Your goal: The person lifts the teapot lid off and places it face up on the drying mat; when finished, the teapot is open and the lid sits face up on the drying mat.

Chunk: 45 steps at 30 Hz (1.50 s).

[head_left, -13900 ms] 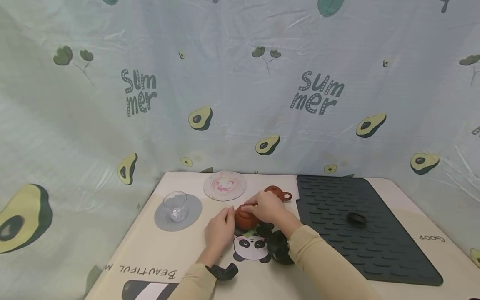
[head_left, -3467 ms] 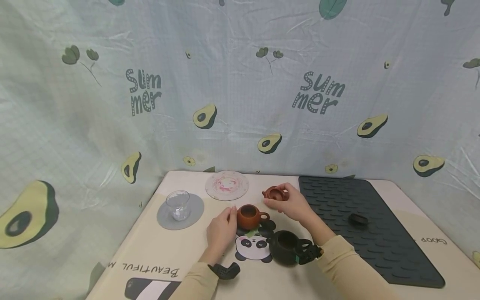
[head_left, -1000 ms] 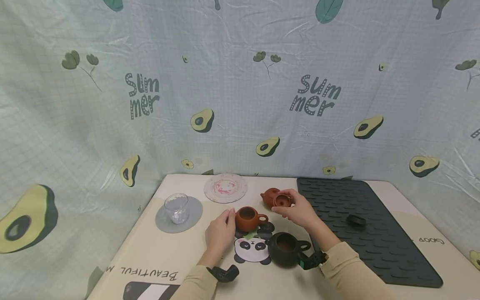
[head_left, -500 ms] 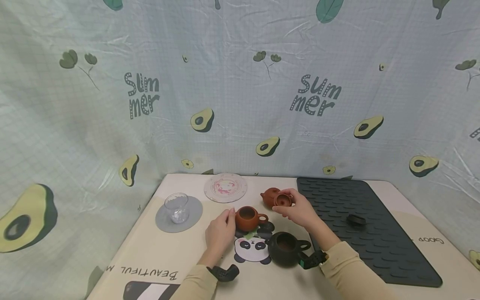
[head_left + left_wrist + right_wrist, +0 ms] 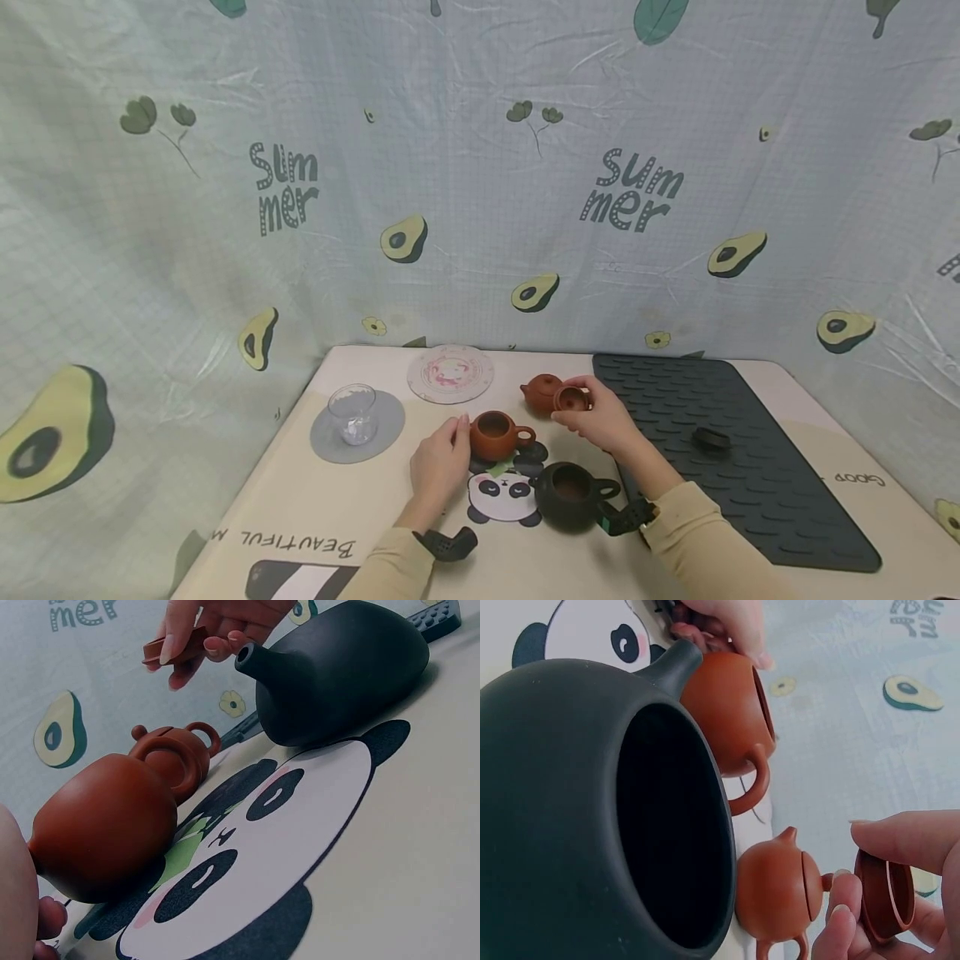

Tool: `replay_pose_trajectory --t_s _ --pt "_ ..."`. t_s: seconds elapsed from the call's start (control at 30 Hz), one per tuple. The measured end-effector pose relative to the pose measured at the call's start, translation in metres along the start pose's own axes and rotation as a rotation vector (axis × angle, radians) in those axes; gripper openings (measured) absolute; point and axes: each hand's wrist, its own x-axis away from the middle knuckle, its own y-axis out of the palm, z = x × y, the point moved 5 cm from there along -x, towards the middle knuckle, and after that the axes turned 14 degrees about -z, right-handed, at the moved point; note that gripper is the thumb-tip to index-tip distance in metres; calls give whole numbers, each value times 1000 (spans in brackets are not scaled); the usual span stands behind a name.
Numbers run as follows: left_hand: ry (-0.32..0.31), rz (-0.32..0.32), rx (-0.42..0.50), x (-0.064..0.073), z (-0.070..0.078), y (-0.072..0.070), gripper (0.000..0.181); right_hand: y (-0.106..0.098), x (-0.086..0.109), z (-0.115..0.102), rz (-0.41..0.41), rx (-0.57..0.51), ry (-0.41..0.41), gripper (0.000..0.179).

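Observation:
My left hand (image 5: 441,458) grips the spout side of an orange-brown clay teapot (image 5: 492,440), whose mouth is uncovered; the spout is hidden behind the fingers. Between the thumb and fingers of my right hand (image 5: 609,421) is a small clay lid (image 5: 572,400), hollow side showing, raised off the table. The right wrist view gives the lid (image 5: 879,900) from close by. Just left of it in the head view stands a smaller clay teapot (image 5: 538,393), its lid on. A black teapot (image 5: 562,504) without a lid stands nearer me, below my right hand.
A black lid (image 5: 711,440) lies on the dark ridged mat (image 5: 780,517) at right. Toward the left, a clear glass cup (image 5: 352,408) stands on a grey round coaster (image 5: 322,442). A pink-patterned round mat (image 5: 450,375) lies at the back.
My right hand has lifted the lid off the orange-brown teapot and carried it right, past the smaller teapot's front. Over the last second it shifts slightly right; my left hand stays put.

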Motion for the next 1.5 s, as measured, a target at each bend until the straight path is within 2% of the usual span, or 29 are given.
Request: replay_pose_trajectory --t_s 1.37,1.5 --pt "21 15 -15 3 0 0 40 3 4 9 35 -3 30 55" --pt "19 13 -9 4 0 -1 40 1 4 11 43 -16 31 59"
